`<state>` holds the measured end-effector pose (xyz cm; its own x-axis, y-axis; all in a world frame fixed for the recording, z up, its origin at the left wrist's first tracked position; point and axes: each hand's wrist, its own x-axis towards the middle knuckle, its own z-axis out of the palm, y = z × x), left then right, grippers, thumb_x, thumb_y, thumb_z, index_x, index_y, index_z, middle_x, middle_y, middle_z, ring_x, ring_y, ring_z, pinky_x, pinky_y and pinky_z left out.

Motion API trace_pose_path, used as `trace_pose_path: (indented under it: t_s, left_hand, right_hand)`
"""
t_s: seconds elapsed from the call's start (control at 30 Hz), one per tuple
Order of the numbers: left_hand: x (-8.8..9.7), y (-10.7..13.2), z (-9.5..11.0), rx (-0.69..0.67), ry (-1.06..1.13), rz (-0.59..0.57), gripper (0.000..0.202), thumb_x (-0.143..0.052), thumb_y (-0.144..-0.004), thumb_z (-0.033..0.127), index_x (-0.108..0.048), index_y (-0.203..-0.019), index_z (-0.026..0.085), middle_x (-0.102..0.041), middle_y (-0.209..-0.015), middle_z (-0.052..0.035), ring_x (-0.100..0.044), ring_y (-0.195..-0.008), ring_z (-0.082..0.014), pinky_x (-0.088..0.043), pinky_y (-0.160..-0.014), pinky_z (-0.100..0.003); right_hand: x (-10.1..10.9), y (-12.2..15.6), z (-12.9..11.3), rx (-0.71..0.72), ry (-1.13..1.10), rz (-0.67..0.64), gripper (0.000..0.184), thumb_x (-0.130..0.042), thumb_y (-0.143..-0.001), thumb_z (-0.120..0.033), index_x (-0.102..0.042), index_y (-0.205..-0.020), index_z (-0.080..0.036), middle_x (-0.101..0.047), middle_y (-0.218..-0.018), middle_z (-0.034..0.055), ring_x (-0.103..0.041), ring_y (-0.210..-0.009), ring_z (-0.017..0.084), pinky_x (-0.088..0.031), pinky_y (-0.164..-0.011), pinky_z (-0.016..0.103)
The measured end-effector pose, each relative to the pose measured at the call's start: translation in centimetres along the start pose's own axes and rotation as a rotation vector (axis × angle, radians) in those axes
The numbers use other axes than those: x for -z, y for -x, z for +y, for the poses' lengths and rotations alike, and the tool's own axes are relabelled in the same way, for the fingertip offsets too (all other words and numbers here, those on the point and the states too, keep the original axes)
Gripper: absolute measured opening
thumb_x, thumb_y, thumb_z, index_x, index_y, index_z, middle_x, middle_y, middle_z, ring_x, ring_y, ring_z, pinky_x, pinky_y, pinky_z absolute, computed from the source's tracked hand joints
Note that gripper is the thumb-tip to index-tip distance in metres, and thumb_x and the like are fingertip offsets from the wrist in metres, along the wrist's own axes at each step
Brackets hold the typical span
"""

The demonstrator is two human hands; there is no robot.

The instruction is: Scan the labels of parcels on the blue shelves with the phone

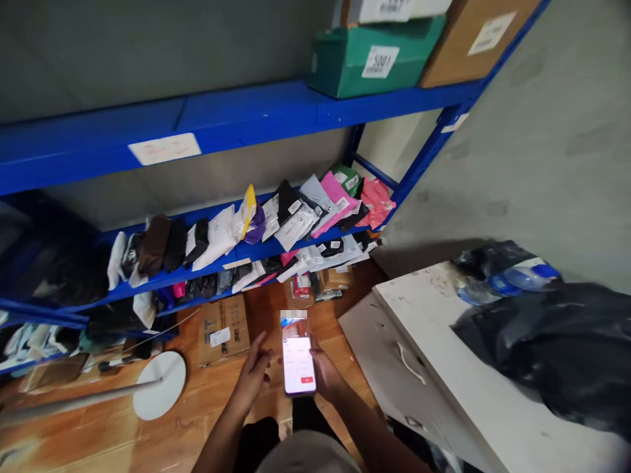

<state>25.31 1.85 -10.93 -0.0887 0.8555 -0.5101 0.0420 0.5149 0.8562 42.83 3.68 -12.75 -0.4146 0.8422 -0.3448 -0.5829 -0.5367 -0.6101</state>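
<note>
A smartphone with a lit white screen is held upright low in the middle of the view. My right hand is wrapped round its right edge and back. My left hand hovers just left of the phone with fingers stretched out and apart, holding nothing. Behind the hands a blue metal shelf rack carries rows of bagged, labelled clothing parcels.
A white table stands at right with a black plastic bag and a water bottle on it. On the wooden floor lie a flat cardboard box and a white round stand base. Green and brown boxes sit on the top shelf.
</note>
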Motion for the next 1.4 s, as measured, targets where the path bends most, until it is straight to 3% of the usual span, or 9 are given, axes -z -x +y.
trace_pose_path:
  t_s: [0.13, 0.3, 0.4, 0.53, 0.63, 0.73, 0.93, 1.13, 1.4]
  left_hand:
    - [-1.9, -8.8, -0.6, -0.229, -0.331, 0.176, 0.065, -0.065, -0.075, 0.039, -0.046, -0.134, 0.018, -0.051, -0.1, -0.0086, -0.052, -0.095, -0.0248, -0.045, -0.086, -0.039]
    - [-6.0, -22.6, 1.2, -0.547, -0.981, -0.04, 0.056, -0.045, -0.084, 0.026, -0.046, -0.137, 0.007, -0.048, -0.129, -0.0255, -0.036, -0.129, -0.0425, -0.022, -0.109, -0.058]
    - [-8.1, -31.5, 2.7, -0.633, -1.14, -0.168, 0.056, -0.032, -0.082, 0.01, -0.054, -0.132, 0.018, -0.036, -0.15, -0.0143, -0.016, -0.144, -0.0315, 0.005, -0.116, -0.054]
    - [-6.9, -38.9, 4.6, -0.642, -1.35, -0.22, 0.05, -0.035, -0.083, 0.012, -0.057, -0.128, 0.014, -0.044, -0.142, -0.0188, -0.024, -0.14, -0.0353, -0.008, -0.112, -0.061]
    - [-4.1, -40.0, 5.3, -0.62, -1.484, -0.1, 0.056, -0.04, -0.086, 0.029, -0.049, -0.126, -0.01, -0.046, -0.127, -0.0374, -0.034, -0.127, -0.0502, -0.019, -0.102, -0.069]
    - [-3.4, -39.6, 5.0, -0.699, -1.733, -0.007, 0.051, -0.029, -0.092, 0.03, -0.055, -0.115, -0.008, -0.055, -0.111, -0.0353, -0.048, -0.114, -0.0469, -0.034, -0.094, -0.063]
    - [-7.6, -41.8, 4.7, -1.007, -1.893, -0.443, 0.046, -0.029, -0.083, 0.004, -0.062, -0.112, 0.017, -0.061, -0.115, -0.0128, -0.046, -0.127, -0.0228, -0.026, -0.114, -0.04]
    - [-1.4, -41.3, 5.9, -0.945, -1.848, 0.042, 0.042, -0.047, -0.08, 0.024, -0.058, -0.119, 0.01, -0.056, -0.121, -0.0215, -0.043, -0.127, -0.0381, -0.029, -0.109, -0.053]
    - [0.7, -42.5, 5.2, -0.758, -1.666, 0.172, 0.071, -0.039, -0.09, 0.056, -0.054, -0.12, -0.006, -0.057, -0.12, -0.0292, -0.044, -0.126, -0.0404, -0.026, -0.11, -0.053]
  right_hand:
    - [6.2, -1.5, -1.2, -0.021, -0.112, 0.076, 0.046, -0.054, -0.073, -0.054, -0.061, -0.106, -0.023, -0.073, -0.099, 0.0116, -0.069, -0.094, 0.032, -0.05, -0.085, 0.05]
    - [12.8, -3.9, 1.6, -0.054, -0.281, 0.106, 0.052, -0.056, -0.065, -0.06, -0.064, -0.101, -0.024, -0.073, -0.101, 0.0147, -0.068, -0.098, 0.036, -0.048, -0.085, 0.052]
    - [15.2, -5.4, 4.6, -0.075, -0.374, 0.114, 0.06, -0.061, -0.061, -0.06, -0.062, -0.109, -0.024, -0.071, -0.11, 0.0149, -0.067, -0.102, 0.037, -0.046, -0.089, 0.055]
    - [16.6, -6.5, 8.3, -0.084, -0.457, 0.079, 0.066, -0.068, -0.065, -0.056, -0.058, -0.121, -0.022, -0.068, -0.12, 0.0162, -0.065, -0.107, 0.037, -0.046, -0.092, 0.054]
    - [17.4, -6.8, 10.3, -0.065, -0.504, 0.046, 0.063, -0.068, -0.07, -0.051, -0.055, -0.125, -0.022, -0.066, -0.124, 0.0169, -0.064, -0.108, 0.036, -0.045, -0.093, 0.054]
    - [18.5, -7.2, 11.5, -0.055, -0.527, 0.06, 0.062, -0.07, -0.071, -0.048, -0.056, -0.125, -0.023, -0.066, -0.124, 0.0158, -0.065, -0.107, 0.035, -0.046, -0.093, 0.053]
    - [20.4, -8.7, 11.6, -0.032, -0.504, 0.073, 0.052, -0.071, -0.074, -0.036, -0.06, -0.123, -0.021, -0.068, -0.123, 0.0134, -0.065, -0.111, 0.033, -0.046, -0.096, 0.05]
    - [20.6, -9.5, 9.8, -0.036, -0.502, 0.075, 0.062, -0.074, -0.071, -0.035, -0.055, -0.129, -0.024, -0.064, -0.129, 0.0125, -0.062, -0.115, 0.034, -0.044, -0.098, 0.052]
    - [21.1, -11.8, 9.5, -0.138, -0.455, 0.089, 0.065, -0.075, -0.067, -0.034, -0.053, -0.127, -0.023, -0.066, -0.124, 0.0154, -0.064, -0.11, 0.037, -0.043, -0.096, 0.057]
